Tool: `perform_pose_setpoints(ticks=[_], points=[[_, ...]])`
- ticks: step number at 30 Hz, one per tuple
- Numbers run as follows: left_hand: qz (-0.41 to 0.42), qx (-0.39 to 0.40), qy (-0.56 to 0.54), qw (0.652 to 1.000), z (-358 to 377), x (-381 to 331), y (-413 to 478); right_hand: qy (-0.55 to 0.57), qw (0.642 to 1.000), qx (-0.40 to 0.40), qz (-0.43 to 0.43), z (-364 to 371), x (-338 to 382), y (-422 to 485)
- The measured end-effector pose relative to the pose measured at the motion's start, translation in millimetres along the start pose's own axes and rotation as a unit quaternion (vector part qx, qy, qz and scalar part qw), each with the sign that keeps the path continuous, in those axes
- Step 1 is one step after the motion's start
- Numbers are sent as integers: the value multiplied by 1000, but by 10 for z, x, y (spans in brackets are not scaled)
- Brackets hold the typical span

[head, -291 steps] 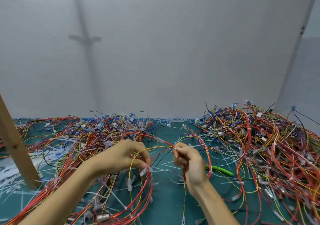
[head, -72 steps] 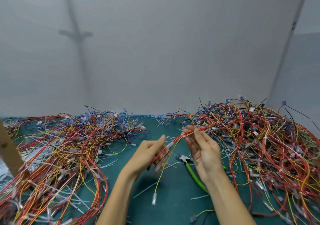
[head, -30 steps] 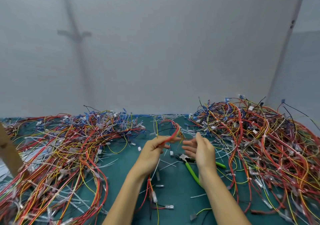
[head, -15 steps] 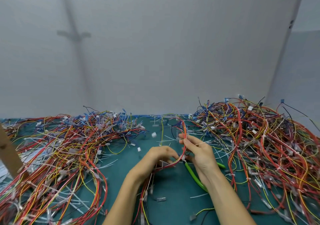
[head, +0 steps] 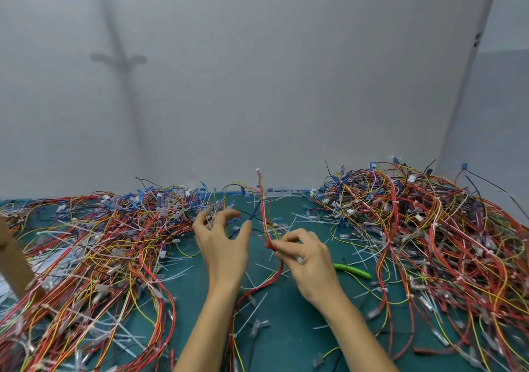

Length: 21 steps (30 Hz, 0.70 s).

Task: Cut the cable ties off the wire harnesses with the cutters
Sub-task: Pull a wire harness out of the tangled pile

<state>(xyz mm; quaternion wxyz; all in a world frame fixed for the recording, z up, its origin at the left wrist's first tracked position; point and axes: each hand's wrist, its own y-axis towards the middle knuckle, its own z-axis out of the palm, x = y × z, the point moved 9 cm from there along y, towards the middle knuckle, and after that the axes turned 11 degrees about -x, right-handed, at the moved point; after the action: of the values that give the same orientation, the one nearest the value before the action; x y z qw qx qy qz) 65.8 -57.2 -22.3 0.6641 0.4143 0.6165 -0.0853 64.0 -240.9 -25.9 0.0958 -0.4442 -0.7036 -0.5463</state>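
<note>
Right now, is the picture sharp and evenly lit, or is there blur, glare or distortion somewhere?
Head view: soft even light, no glare; a faint cross-shaped shadow on the plain grey wall; the wide lens slants the wall corner at right; the fingertips of the left hand are slightly smeared; the right hand, pinching the thin red and yellow wire harness, looks sharper.

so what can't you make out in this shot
Head view only:
- cutters: just the green handles show; the cutting end is behind the right hand.
- harness pinched in the right hand: its lower run leaves the bottom edge.
- left hand: whether its spread fingertips touch any wire, too blurred to tell.
- wire pile on the right: cut off by the frame edge.
</note>
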Motion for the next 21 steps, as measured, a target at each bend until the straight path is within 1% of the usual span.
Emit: perform_pose_setpoints(ticks=[3,4,5,7,8,9,10,12,13,15,16,17,18,19,20,21], points=[[77,-87,88,989,-168,-178,-49,-20,999,-13,-28,-8,24,-26],[128,-113,141,975,-202,-267,-71,-23,999,-18,-33,-12,34,-31],[194,-128,199,952,-200,-372,-107,-27,999,-21,-38,-16,45,-36],[306,-129,279,901,-116,-538,-207,-32,998,-25,-49,-19,78,-47],[333,-123,293,888,-75,-587,-244,-35,997,-28,-56,-24,94,-52],[337,-115,291,888,-42,-615,-255,-38,997,-32,-62,-34,103,-52],[325,-101,276,899,-17,-619,-249,-39,996,-36,-66,-45,108,-52],[268,-47,237,933,32,-541,-198,-39,996,-42,-71,-58,115,-54],[219,-22,207,953,33,-461,-161,-40,996,-42,-73,-55,116,-56],[80,-4,129,988,-6,-220,-72,-43,996,-39,-73,-38,106,-58],[-2,-5,90,996,-26,-82,-44,-43,996,-36,-73,-33,100,-60],[-88,-1,45,995,-19,61,-29,-40,996,-34,-73,-29,101,-63],[-176,11,-11,984,20,207,-36,-36,996,-31,-74,-24,110,-66],[-262,33,-74,962,100,344,-67,-31,996,-25,-76,-16,119,-67],[-334,63,-138,930,191,440,-127,-28,996,-15,-78,-2,127,-68],[-382,89,-193,899,260,481,-184,-28,996,-4,-80,12,130,-65]])
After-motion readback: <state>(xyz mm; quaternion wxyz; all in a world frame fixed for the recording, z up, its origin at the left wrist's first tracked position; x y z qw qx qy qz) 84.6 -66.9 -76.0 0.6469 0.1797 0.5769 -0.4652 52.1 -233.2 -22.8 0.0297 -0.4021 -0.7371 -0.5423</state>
